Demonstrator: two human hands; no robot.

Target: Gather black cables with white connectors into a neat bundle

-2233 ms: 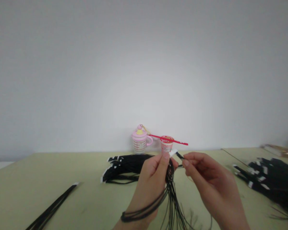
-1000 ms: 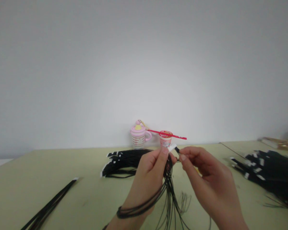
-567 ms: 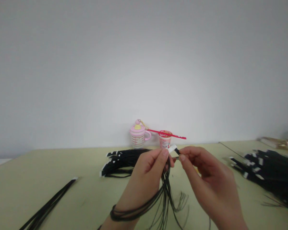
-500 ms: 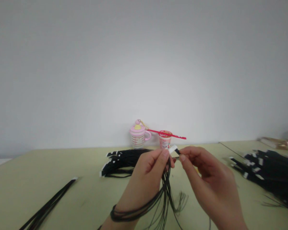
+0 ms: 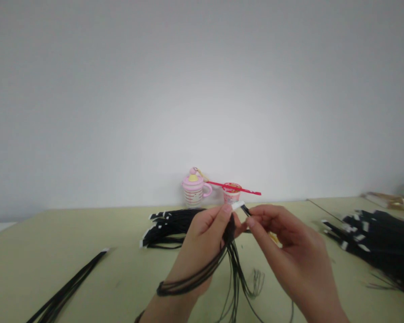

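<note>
Pale green table under a blank wall: above it, your left hand grips a bundle of thin black wires with a white connector at its top, while your right hand pinches one wire beside it. Wire piles lie behind and right.

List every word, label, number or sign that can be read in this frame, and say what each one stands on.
No text can be read in this frame.
Small red-and-white printed cup by the wall: has a print, too small and blurred to read.
Pink striped lidded toy mug: stripes only, no lettering visible.
White tabs on the black cord bundle on the table: blank as far as can be seen.
White tab pinched between the hands: no marking visible.
</note>
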